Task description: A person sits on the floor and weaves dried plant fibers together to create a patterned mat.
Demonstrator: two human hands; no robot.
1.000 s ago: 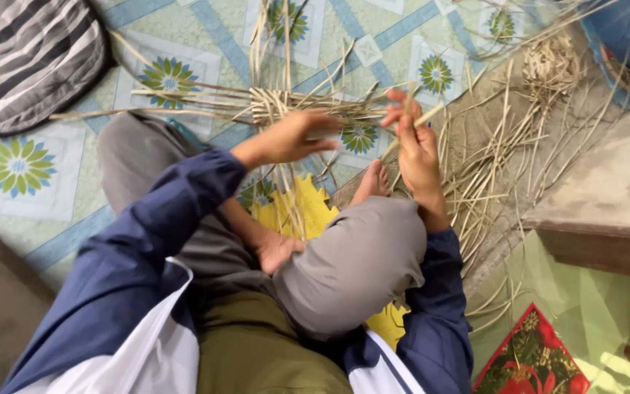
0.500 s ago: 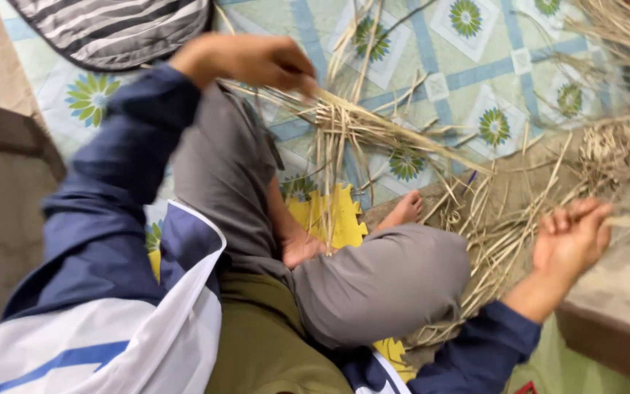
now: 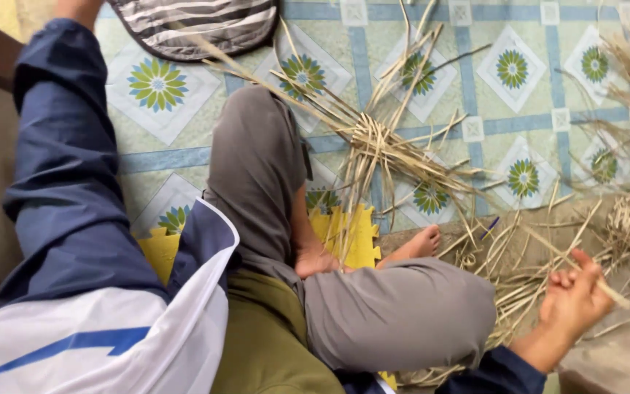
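Flower-patterned floor mat [image 3: 519, 109], woven straw strips [image 3: 373, 138], perhaps a striped cushion [image 3: 198, 25]

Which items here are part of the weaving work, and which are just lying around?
In use: woven straw piece; straw strip in right hand; loose straw pile.
Lying about: striped cushion; yellow foam mat; patterned floor covering.

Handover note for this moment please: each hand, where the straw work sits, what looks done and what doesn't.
Right hand: closed on a single dry strip, out by the loose straw pile.
Left hand: arm raised, hand cut off by the frame's top edge; state unknown.
Woven start: lies unheld on the patterned mat, past the knees.
Done: a small crossed centre with strips radiating out.
Left: most strips unwoven; plenty of loose straw.
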